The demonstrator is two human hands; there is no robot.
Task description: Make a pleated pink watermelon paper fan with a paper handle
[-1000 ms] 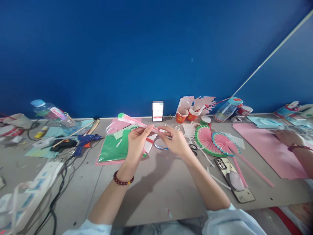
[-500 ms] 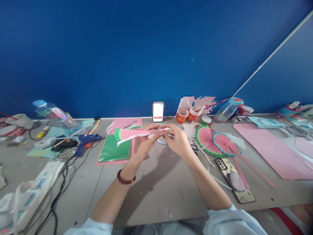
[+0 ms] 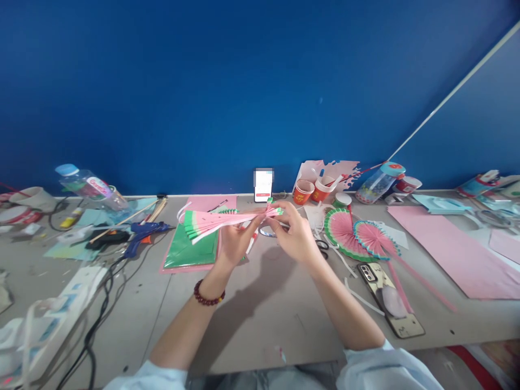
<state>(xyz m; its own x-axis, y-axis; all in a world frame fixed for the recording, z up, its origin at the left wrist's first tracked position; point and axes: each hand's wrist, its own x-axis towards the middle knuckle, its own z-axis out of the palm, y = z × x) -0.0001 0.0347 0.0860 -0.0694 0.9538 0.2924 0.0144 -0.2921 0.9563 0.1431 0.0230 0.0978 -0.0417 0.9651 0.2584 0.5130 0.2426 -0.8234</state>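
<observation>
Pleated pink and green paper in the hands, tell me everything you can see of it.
The pleated paper is pink with small dark specks, fading through pale green to a green edge; a white band lines its near side. It is pinched narrow between the left hand and right hand, whose fingers partly hide it. Its longer part fans out toward picture left, a short green-tipped bit showing at right. It is held roughly level above the table.

The held fan [image 3: 215, 219] is matt paper, the green packet [image 3: 190, 252] smooth, glossy plastic.
</observation>
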